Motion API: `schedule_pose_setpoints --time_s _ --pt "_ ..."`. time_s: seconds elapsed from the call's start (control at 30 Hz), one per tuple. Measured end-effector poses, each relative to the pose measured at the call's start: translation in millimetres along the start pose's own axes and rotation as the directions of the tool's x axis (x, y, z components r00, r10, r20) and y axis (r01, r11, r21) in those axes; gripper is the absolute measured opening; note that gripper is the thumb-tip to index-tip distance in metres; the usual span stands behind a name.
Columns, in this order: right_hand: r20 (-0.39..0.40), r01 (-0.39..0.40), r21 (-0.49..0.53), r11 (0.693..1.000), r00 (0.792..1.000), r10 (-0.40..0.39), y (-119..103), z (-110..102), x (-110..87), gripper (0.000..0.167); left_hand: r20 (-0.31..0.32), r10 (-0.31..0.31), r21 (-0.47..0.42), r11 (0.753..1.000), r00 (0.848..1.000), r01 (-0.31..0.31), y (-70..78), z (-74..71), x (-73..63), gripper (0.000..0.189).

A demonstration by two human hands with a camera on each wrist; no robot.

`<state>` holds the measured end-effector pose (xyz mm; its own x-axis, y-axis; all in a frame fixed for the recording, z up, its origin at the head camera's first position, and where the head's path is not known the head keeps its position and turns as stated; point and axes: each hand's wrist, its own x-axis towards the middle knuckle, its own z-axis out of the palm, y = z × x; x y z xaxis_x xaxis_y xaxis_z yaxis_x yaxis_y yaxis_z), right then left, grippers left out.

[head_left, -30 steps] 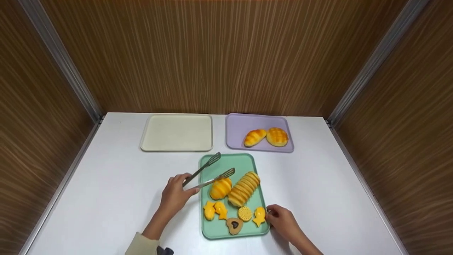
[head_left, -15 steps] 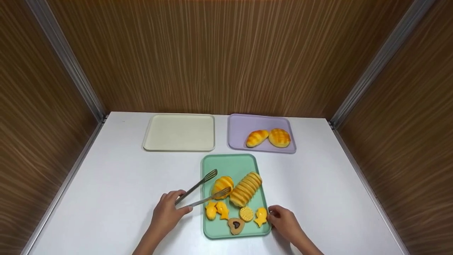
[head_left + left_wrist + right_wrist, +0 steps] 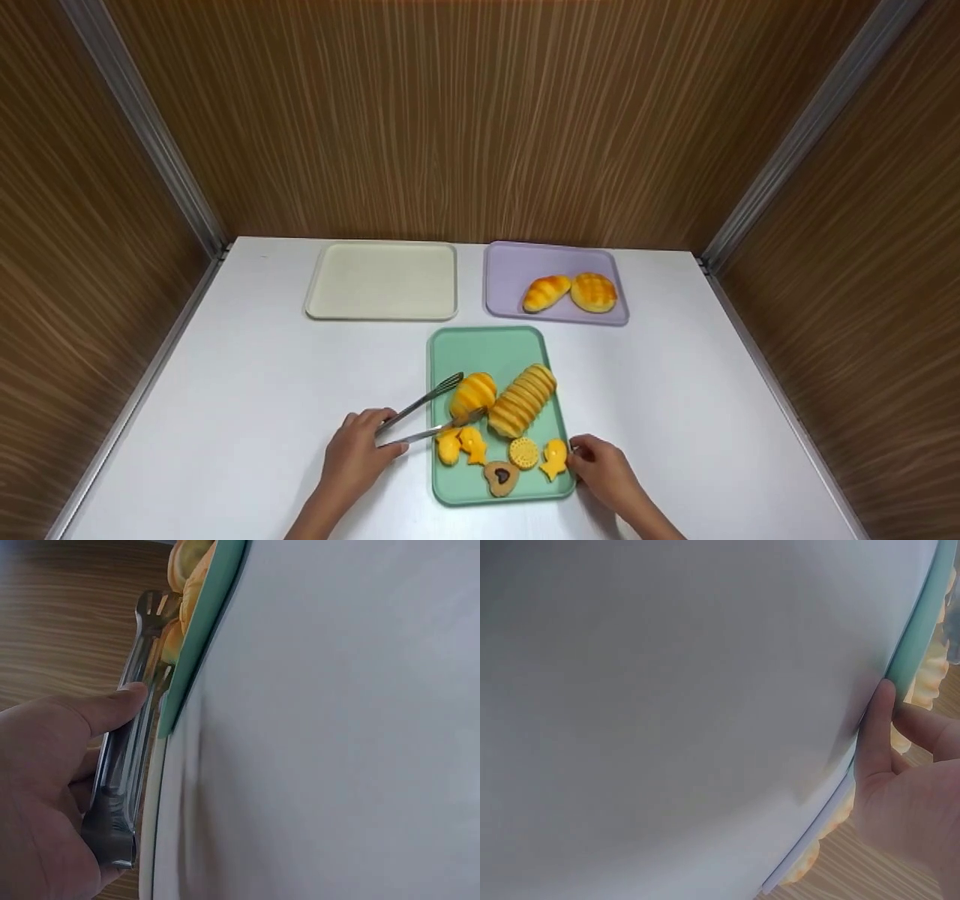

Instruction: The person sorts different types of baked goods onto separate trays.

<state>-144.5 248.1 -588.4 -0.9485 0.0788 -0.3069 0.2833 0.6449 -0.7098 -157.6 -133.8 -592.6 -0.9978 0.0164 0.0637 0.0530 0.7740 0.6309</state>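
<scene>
Shifted: metal tongs (image 3: 118, 765), lowered toward you, gripped in your nearer left hand (image 3: 355, 455), tips about the striped bun (image 3: 474, 394) forward-right; your right hand (image 3: 606, 465) pinches the green tray (image 3: 487, 343).

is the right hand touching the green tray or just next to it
Touching. The right wrist view shows it: the right hand grips the edge of the green tray, with no gap at the fingertips.
</scene>
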Motion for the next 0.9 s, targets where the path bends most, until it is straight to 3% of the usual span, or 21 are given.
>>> schedule_pose_setpoints --time_s 0.17,0.63,0.9 --pt "0.002 0.000 -0.002 1.000 1.000 0.000 -1 0 -0.5 0.027 -0.011 0.020 0.018 1.000 1.000 -0.020 -0.5 2.9 0.9 0.045" --pt "-0.002 -0.018 -0.029 0.999 1.000 0.018 0 1 0.3 0.028 -0.018 -0.004 -0.015 1.000 1.000 0.004 -0.3 -2.0 4.6 0.042" --pt "0.008 -0.023 -0.022 0.999 1.000 0.023 -1 -1 1.0 0.029 -0.019 -0.032 -0.064 0.997 0.999 0.031 3.3 -3.7 16.5 0.043"
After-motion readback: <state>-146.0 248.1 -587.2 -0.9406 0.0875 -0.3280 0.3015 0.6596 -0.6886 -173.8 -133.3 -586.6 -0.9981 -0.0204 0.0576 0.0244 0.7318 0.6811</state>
